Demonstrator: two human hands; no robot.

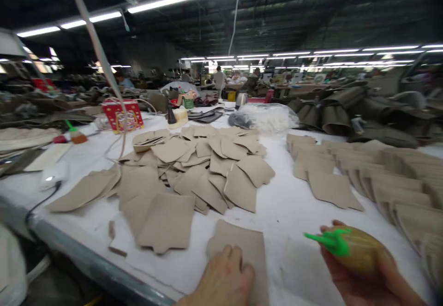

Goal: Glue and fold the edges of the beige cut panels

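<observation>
My left hand [226,278] rests on a beige cut panel [254,250] near the table's front edge. Its fingers are bent and close together, pressing on the panel. In my right hand [341,278] lies a squeeze bottle [367,250] with amber contents and a green nozzle, tilted on its side. The green nozzle points left, toward the panel but apart from it. A loose heap of similar beige panels [204,177] spreads beyond my left hand. To the right, overlapping rows of panels [391,181] lie beyond and beside the bottle.
A red patterned box [122,116] stands at the back left, by a hanging cable [100,47]. Another green-tipped bottle [76,135] lies further left. Clear plastic bags [268,117] sit at the back. Dark pieces [335,112] are piled at the far right. Several people work in the distance.
</observation>
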